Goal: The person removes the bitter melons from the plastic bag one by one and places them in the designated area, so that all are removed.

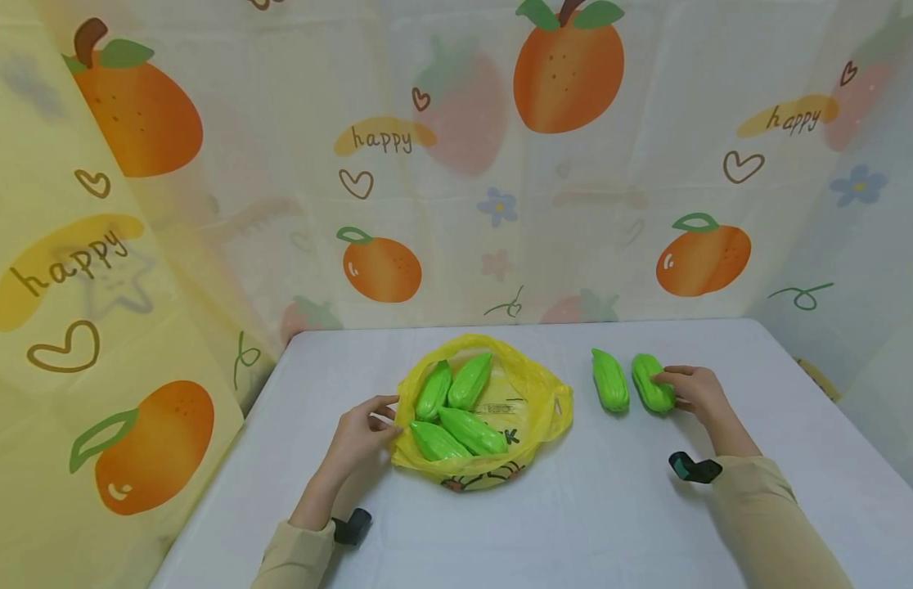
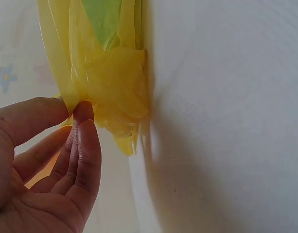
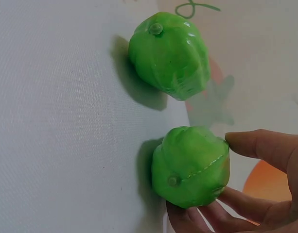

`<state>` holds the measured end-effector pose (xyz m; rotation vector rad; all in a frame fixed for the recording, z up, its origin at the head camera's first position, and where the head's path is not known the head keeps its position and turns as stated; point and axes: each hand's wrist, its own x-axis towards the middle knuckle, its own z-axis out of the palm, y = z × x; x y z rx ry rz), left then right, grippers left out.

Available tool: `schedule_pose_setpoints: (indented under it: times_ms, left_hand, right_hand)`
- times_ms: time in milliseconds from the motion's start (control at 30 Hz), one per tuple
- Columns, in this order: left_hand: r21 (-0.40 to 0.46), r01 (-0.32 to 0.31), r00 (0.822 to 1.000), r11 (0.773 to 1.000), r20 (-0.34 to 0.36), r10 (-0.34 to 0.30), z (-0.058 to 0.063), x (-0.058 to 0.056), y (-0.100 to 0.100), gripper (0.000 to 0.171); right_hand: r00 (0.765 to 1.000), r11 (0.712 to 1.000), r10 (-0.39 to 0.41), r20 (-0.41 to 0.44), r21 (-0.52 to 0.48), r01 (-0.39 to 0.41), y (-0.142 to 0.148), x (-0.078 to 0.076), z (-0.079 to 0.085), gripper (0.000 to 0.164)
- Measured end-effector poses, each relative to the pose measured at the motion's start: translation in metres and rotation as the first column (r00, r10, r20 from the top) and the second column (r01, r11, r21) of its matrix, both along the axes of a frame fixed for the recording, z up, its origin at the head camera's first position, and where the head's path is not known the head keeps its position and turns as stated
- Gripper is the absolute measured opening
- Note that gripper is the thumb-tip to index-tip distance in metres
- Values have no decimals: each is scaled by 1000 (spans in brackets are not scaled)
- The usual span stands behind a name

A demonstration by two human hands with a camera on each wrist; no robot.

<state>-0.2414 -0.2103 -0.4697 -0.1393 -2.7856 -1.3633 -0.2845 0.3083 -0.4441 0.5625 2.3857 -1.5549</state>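
Note:
A yellow plastic bag (image 1: 555, 421) lies spread open on the table with several shiny green toy gourds (image 1: 471, 429) inside. At its left rim, my left hand (image 1: 359, 433) pinches the thin plastic between thumb and fingers, seen close in the left wrist view. To the right of the bag, my right hand (image 1: 695, 391) holds a green toy gourd (image 3: 190, 167) with the thumb on one side and fingers on the other; a seam and stem nub show on it. Just left of that one, another green toy gourd (image 1: 610, 381) lies on the table.
A white cloth covers the table (image 1: 545, 532). Behind it hangs a fruit-printed curtain (image 1: 611, 180), which continues down the left side. Each wrist wears a small black camera (image 1: 694, 468).

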Motion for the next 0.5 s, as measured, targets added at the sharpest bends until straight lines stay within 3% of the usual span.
schedule_pose_setpoints:
  times_ms: [267,500]
  left_hand:
    - [-3,0,1000,1000,-2,0,2,1,1,48]
    - [3,0,1000,1000,-3,0,1,1,0,48]
  right_hand:
    - [999,999,-38,-2,33,38,-1,1,-1,71]
    - [1000,999,8,10,44,-9,-1,1,-2,75]
